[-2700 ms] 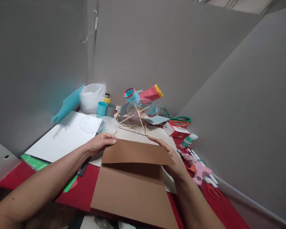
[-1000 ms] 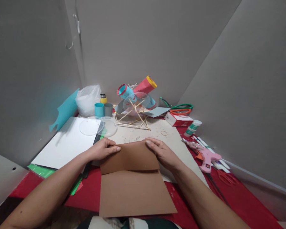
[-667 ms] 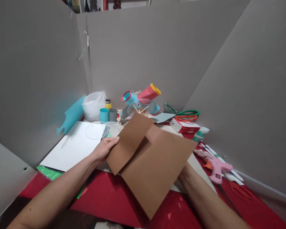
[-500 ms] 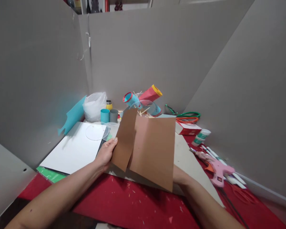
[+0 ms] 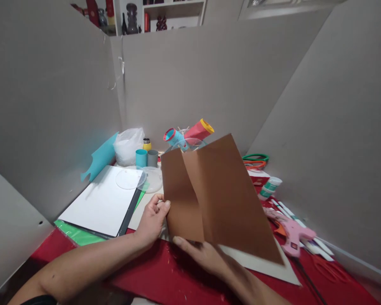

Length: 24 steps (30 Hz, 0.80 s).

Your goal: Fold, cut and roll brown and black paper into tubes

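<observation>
A folded sheet of brown paper (image 5: 219, 199) is held upright above the red table (image 5: 152, 271), its narrow flap turned to the left. My left hand (image 5: 152, 220) pinches the flap's left edge with thumb on top. My right hand (image 5: 198, 254) grips the sheet's bottom edge from below, thumb showing in front and fingers hidden behind the paper.
A white board (image 5: 101, 203) with a clear round lid (image 5: 130, 178) lies at the left. Blue and grey cups (image 5: 146, 158), a stick-and-cup model (image 5: 187, 133), scissors (image 5: 254, 161), a glue bottle (image 5: 269, 186) and a pink glue gun (image 5: 292, 235) crowd the back and right. Grey partition walls enclose the table.
The brown paper lay flat on the table while both hands pressed its fold. It has since been lifted, turned upright and rotated, and my right hand has shifted to its bottom edge.
</observation>
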Each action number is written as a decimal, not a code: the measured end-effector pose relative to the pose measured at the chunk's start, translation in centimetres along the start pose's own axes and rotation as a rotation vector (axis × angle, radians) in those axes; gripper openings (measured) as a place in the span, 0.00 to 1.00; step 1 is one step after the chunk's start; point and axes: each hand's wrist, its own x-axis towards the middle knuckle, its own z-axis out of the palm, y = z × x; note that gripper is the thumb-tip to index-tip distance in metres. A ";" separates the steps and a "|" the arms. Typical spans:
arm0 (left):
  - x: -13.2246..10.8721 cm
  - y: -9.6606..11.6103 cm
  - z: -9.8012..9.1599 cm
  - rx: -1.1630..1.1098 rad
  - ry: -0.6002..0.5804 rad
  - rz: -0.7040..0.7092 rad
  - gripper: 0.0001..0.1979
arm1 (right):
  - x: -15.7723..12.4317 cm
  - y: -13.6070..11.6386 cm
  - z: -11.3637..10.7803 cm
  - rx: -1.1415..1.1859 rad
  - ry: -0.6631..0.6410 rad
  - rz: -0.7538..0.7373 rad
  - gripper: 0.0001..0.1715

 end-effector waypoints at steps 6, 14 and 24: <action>-0.5 0.8 0.5 0.096 -0.038 0.044 0.20 | 0.4 -1.2 -0.4 0.597 0.159 0.072 0.19; -3.0 3.8 -1.1 0.361 0.126 0.180 0.29 | 1.7 -2.3 -2.6 0.831 0.182 0.186 0.21; -3.9 6.3 -4.9 0.446 0.205 0.205 0.21 | 2.2 -2.1 -3.8 0.754 0.013 0.173 0.22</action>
